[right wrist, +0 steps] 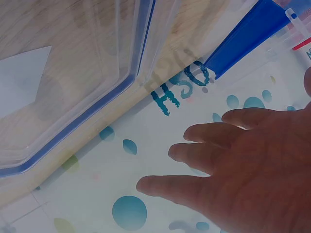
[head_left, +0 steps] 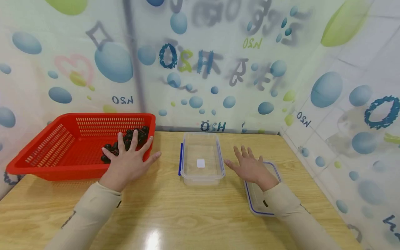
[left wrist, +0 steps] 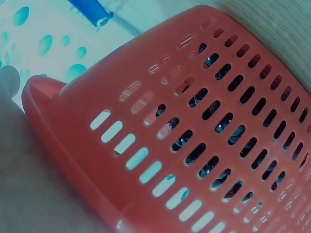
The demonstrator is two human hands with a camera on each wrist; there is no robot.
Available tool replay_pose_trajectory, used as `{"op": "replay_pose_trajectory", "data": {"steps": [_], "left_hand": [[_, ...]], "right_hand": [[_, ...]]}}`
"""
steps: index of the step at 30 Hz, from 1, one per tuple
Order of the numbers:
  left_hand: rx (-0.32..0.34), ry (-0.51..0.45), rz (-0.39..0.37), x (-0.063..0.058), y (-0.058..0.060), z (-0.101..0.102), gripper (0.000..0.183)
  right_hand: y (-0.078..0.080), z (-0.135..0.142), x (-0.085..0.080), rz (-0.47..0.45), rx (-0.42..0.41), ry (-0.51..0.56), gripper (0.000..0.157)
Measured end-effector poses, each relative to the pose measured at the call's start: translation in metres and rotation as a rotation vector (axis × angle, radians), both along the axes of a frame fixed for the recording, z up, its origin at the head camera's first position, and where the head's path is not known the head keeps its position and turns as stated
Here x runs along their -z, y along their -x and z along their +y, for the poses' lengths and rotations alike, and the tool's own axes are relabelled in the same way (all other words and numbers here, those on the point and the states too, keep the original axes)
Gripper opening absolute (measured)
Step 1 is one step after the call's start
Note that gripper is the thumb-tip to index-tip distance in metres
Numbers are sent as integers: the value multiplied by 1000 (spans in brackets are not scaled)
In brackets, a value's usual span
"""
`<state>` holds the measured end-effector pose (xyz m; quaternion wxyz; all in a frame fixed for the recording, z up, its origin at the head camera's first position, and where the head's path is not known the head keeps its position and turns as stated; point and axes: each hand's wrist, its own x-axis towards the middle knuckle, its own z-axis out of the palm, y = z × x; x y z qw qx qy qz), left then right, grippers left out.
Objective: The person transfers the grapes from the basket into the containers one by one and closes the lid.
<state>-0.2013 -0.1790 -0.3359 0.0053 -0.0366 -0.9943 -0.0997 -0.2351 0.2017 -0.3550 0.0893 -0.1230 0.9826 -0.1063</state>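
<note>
In the head view my left hand (head_left: 128, 165) is spread with fingers apart over the near right corner of a red slotted basket (head_left: 47, 169). Dark round grapes (head_left: 142, 136) lie in that end of the basket, partly hidden behind the fingers; they also show through the slots of the basket wall (left wrist: 146, 63) in the left wrist view. My right hand (head_left: 251, 168) holds nothing, its fingers extended above a clear lid (head_left: 257, 201) with a blue seal, which the hand and sleeve partly cover. Between both hands stands a clear plastic box (head_left: 203, 149) with a blue side latch (head_left: 180, 159).
A wooden table (head_left: 181, 215) carries everything. A white square label (head_left: 201, 163) shows on the clear box. Patterned sheeting (head_left: 200, 86) hangs along the back edge, and more of it (head_left: 337, 139) runs down the right side.
</note>
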Motion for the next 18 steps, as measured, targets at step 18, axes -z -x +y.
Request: {"op": "replay_pose_trajectory", "data": {"steps": [18], "left_hand": [[18, -158, 27, -11, 5, -32, 88]], "right_hand": [[-2, -6, 9, 88, -123, 531, 66]]}}
